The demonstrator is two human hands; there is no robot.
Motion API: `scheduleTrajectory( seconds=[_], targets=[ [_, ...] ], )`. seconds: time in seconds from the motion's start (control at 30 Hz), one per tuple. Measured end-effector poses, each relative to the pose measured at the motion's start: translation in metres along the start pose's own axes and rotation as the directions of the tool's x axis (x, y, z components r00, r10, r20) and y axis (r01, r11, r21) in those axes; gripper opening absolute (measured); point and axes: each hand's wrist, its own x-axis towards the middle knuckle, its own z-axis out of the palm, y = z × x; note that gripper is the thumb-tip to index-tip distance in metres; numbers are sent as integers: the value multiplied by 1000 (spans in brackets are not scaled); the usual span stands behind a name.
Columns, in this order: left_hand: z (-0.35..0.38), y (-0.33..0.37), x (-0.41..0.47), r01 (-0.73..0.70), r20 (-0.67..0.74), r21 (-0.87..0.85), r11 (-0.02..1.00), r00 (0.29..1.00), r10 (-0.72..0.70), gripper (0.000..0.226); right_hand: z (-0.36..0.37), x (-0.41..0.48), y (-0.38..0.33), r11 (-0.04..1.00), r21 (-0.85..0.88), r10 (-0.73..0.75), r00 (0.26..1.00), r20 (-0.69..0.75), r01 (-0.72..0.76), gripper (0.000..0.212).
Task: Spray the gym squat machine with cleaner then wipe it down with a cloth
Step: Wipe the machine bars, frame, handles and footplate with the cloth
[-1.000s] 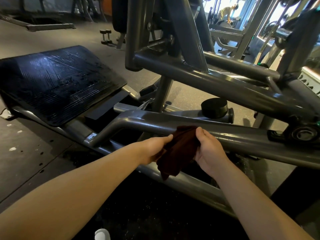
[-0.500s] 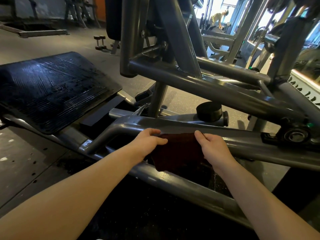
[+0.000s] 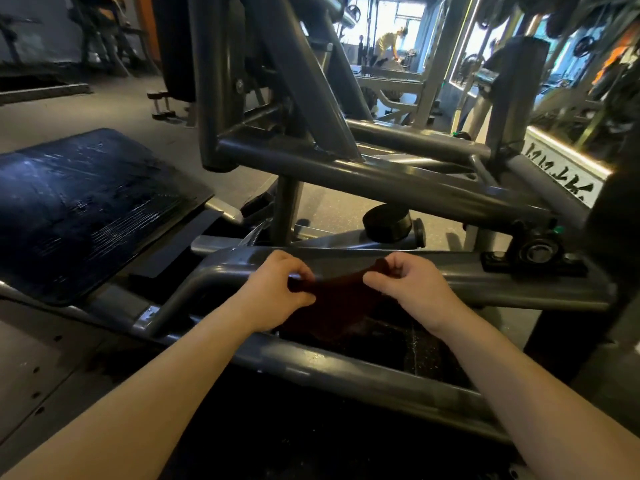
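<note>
A dark maroon cloth [image 3: 337, 301] is stretched between my two hands just in front of a grey steel tube [image 3: 467, 271] of the squat machine. My left hand [image 3: 280, 292] pinches the cloth's left top corner. My right hand [image 3: 405, 284] pinches its right top corner. The cloth hangs down over the gap between that tube and the lower frame tube [image 3: 346, 368]. The machine's black ribbed foot platform [image 3: 86, 206] lies at the left and looks wet and shiny. No spray bottle is in view.
Slanted frame tubes [image 3: 381, 178] cross above my hands. A black rubber stopper [image 3: 388, 220] sits behind the tube and a bearing block [image 3: 536, 251] at its right end. Dumbbells [image 3: 161, 105] lie on the floor far left. A person [image 3: 389, 43] bends over in the background.
The cloth was bunched between my hands a second ago; my hands have moved apart and spread it out by its top corners. The view has shifted slightly closer to the tube.
</note>
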Motion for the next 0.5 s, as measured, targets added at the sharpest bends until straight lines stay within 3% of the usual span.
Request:
scheduleTrajectory(
  seconds=[0.07,0.17,0.23,0.3,0.4,0.43,0.5],
  targets=[
    [1,6,9,-13,-32,39,999,999,14,9,-12,3,0,997,-74,-27,999,-18,26,16],
    [4,19,35,-33,-20,149,988,999,37,15,-29,14,-3,953,-301,-76,991,-114,38,12],
    [9,29,56,-33,14,122,992,999,32,19,-38,25,-3,907,-420,-74,979,-188,-12,13],
    [15,40,75,-16,6,111,994,1000,16,20,-46,36,-5,886,-458,-48,970,-237,-68,15],
    [32,54,91,-23,-196,272,962,977,79,30,-51,51,-3,891,-441,-39,953,-300,-103,16],
    [41,59,90,-56,-248,279,959,960,128,36,-51,55,0,903,-413,-23,949,-315,-115,15],
    [60,68,86,-166,-222,213,963,951,214,39,-50,59,7,926,-352,5,937,-349,-136,14]
  ],
)
